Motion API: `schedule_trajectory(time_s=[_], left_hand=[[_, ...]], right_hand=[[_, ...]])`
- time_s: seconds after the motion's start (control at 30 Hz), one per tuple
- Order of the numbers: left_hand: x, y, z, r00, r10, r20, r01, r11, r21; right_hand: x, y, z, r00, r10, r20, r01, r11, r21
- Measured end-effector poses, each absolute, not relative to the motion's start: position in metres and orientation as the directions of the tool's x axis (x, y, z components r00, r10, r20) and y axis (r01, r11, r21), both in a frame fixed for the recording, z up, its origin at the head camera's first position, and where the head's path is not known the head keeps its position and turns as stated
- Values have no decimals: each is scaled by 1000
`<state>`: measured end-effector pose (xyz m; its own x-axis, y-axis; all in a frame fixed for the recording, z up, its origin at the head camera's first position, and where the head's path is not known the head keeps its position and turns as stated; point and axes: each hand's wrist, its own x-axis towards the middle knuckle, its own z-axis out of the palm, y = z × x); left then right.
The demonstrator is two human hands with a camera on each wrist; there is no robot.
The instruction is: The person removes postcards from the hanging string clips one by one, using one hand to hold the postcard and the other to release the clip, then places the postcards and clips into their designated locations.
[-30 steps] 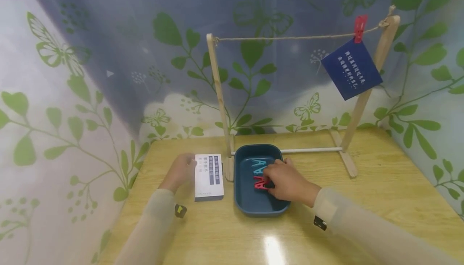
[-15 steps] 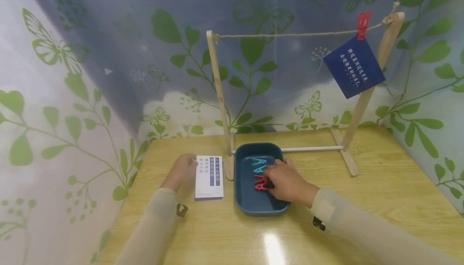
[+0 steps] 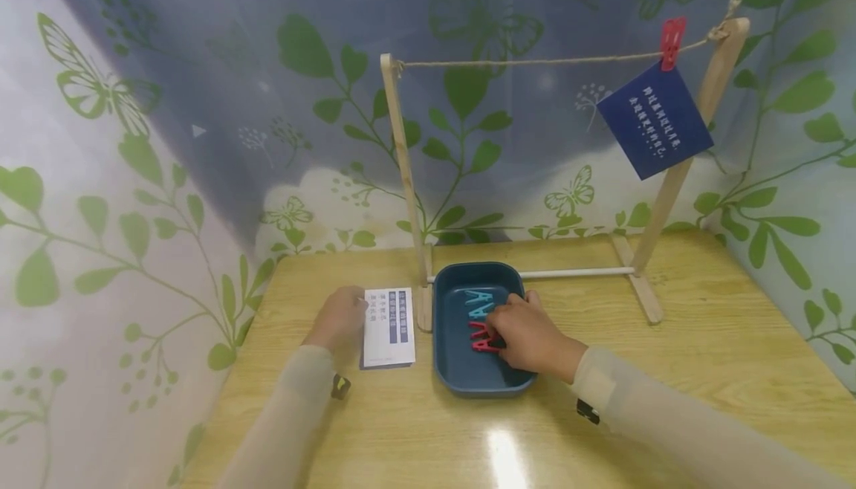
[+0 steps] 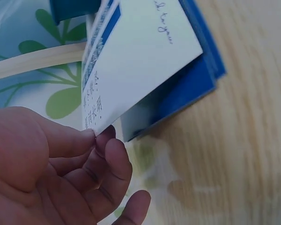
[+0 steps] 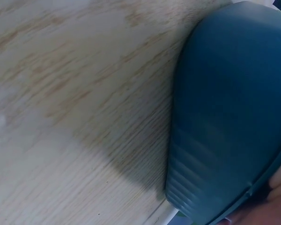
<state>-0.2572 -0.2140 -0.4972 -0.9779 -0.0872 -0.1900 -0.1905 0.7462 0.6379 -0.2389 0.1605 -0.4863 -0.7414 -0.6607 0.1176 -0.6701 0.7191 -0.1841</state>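
Observation:
My left hand (image 3: 338,318) pinches the near corner of the top white card (image 4: 145,61) between thumb and fingertips. That card is lifted at an angle off a stack of blue-backed cards (image 4: 185,101) on the table. Inside the dark blue plastic tray (image 3: 461,379), my right hand (image 3: 531,337) reaches down over its right side, fingers bent beside a red clothespin (image 3: 486,345). Whether the fingertips grip a clothespin is hidden by the hand. Teal clothespins (image 3: 478,303) lie farther back in the tray. The right wrist view shows mostly the tray's outer wall (image 5: 225,103).
Behind the tray stands a wooden frame (image 3: 669,184) with a twine line (image 3: 535,62). A red clothespin (image 3: 672,44) holds a blue card (image 3: 655,121) at the line's right end. A white rod (image 3: 575,273) joins the frame's feet. Patterned cloth surrounds the table.
My left hand has shifted slightly right with the pinched card, which shifts with it. The red clothespins have spread apart a little by the right hand, which stays nearly in place.

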Motion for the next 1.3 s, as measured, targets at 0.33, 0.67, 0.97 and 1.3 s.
schedule_trajectory(time_s=[0.33,0.67,0.97,1.3], left_hand=[[-261,-207,-505,-977,-119,-176,-197,819,539],[-258,-201,-502,-970,-172,-173,-239,806,542],[-257,-200,-505,-961,-221,-168,-277,791,545],[-253,-197,-498,-961,-230,-152,-275,814,511]], right_hand=[[-237,161,-484,-743,-657,123,-669,726,-163],[-237,162,-489,-741,-658,135,-672,727,-140],[-236,161,-489,-740,-657,146,-673,727,-137],[-236,161,-489,-743,-654,142,-669,731,-134]])
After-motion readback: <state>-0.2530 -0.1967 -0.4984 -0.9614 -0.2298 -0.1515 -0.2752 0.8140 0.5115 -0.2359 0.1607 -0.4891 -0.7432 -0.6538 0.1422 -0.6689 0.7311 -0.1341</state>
